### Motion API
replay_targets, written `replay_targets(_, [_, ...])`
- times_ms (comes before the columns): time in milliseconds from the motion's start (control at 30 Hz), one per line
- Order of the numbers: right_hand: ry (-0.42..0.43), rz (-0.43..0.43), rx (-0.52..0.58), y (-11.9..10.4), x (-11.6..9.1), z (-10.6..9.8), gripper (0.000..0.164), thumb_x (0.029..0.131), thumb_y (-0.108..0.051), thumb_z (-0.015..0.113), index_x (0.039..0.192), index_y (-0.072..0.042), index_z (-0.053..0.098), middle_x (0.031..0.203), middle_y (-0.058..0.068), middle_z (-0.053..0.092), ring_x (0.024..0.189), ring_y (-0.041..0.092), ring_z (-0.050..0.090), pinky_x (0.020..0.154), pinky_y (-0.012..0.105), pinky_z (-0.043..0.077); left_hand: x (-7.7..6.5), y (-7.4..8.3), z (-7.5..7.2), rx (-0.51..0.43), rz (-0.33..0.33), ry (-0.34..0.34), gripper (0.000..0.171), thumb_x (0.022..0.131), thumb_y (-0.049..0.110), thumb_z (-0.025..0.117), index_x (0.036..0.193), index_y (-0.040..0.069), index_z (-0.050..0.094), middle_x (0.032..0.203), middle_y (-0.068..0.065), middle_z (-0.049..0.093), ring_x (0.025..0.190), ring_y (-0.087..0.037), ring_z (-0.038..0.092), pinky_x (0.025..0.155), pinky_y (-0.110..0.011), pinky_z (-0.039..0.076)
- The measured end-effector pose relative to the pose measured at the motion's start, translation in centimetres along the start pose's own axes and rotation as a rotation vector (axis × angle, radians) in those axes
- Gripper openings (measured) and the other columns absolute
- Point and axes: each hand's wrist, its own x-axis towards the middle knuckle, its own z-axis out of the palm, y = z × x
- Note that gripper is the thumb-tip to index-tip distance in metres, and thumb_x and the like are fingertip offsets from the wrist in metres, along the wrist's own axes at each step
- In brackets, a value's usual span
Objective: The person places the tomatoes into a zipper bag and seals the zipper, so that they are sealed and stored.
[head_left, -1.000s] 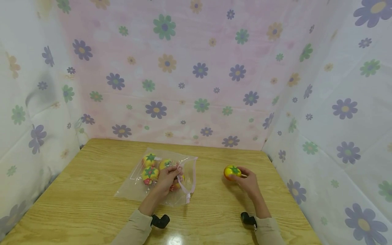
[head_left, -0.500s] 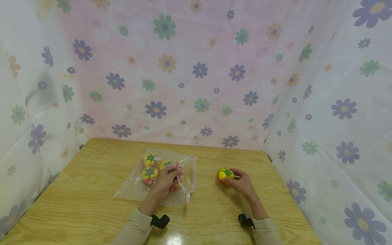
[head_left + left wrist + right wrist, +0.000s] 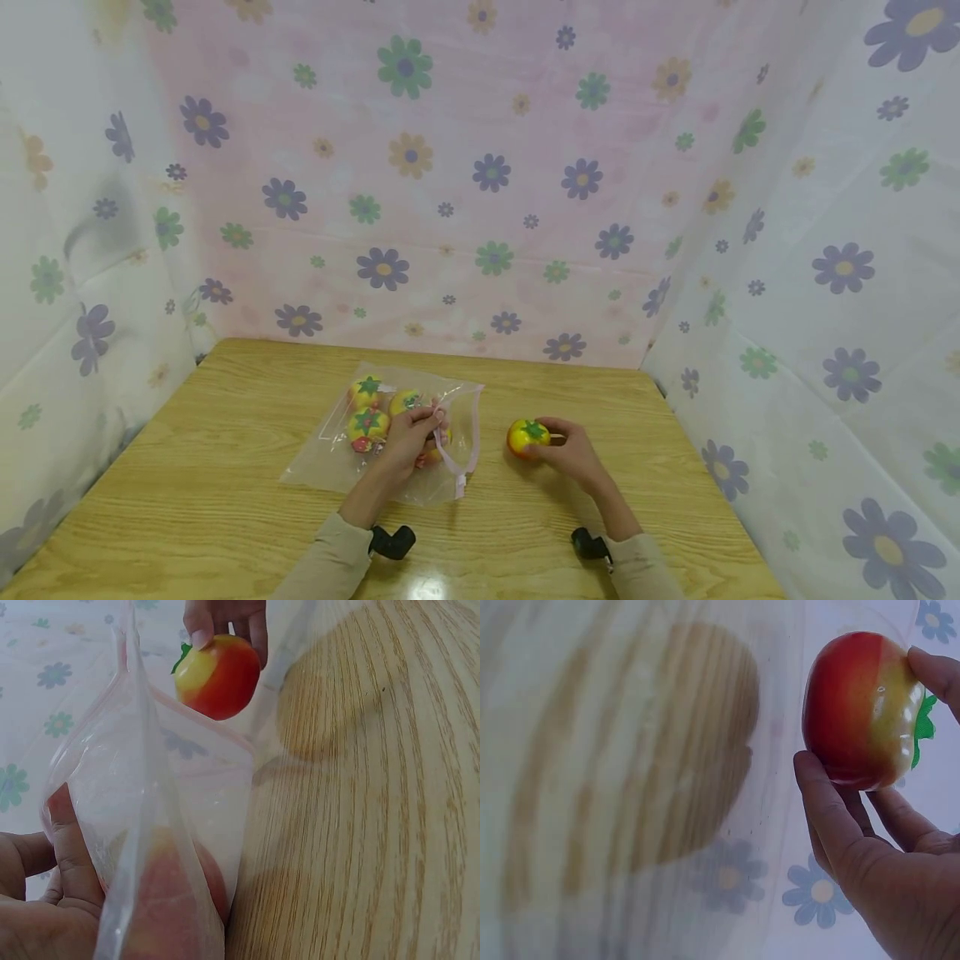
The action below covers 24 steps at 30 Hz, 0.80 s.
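Note:
In the head view, a clear zip bag (image 3: 322,454) with a pink-edged mouth lies left of centre, its opening facing right. Several yellow-and-red toy persimmons (image 3: 367,427) with green leaf tops are inside it. My left hand (image 3: 407,437) grips the bag's upper edge and keeps the mouth spread, as the left wrist view also shows. To the right of that mouth, my right hand (image 3: 576,454) holds another toy persimmon (image 3: 528,438) between thumb and fingers. The right wrist view shows this glossy persimmon (image 3: 855,712) raised above the table, its green leaf facing the palm side.
The wooden table (image 3: 247,533) has flower-print cloth (image 3: 450,208) standing behind it and on both sides. A zip slider (image 3: 461,482) sits at the near corner of the bag's mouth. Black wrist cameras (image 3: 393,542) are strapped at both sleeves.
My right hand has moved left with the persimmon, bringing it closer to the bag's mouth. The left hand and the bag have stayed in place.

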Motion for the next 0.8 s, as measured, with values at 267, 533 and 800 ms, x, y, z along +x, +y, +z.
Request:
replay_targets(267, [-0.037,-0.041,-0.012,1.8,0.8,1.2,0.055,0.085,-0.014,0.084,0.134,-0.001,0.063,0.131,0.019,0.062,0.109,0.032,0.065,0.084,0.034,0.057,0.1,0.0,0.0,-0.022,0.004,-0.005,0.026,0.104,0.007,0.057,0.119,-0.014,0.06,0.083,-0.001,0.069,0.068,-0.006,0.067,0.062,-0.017,0.057])
replay_targets(533, [-0.079,-0.079,-0.024,1.4,0.8,2.0,0.055,0.083,-0.021,0.086,0.131,-0.006,0.065,0.129,0.016,0.065,0.11,0.031,0.065,0.084,0.03,0.057,0.1,0.0,0.1,-0.028,0.014,-0.011,0.025,0.104,0.007,0.057,0.118,-0.014,0.06,0.082,-0.001,0.069,0.067,-0.006,0.066,0.062,-0.018,0.057])
replay_targets(800, [-0.136,-0.122,-0.023,0.4,0.5,2.7,0.058,0.083,-0.021,0.085,0.134,-0.004,0.063,0.133,0.017,0.063,0.115,0.037,0.062,0.087,0.032,0.057,0.0,0.0,0.0,-0.021,0.002,-0.003,0.024,0.104,0.008,0.059,0.116,-0.013,0.062,0.082,-0.002,0.069,0.067,-0.007,0.066,0.061,-0.017,0.055])
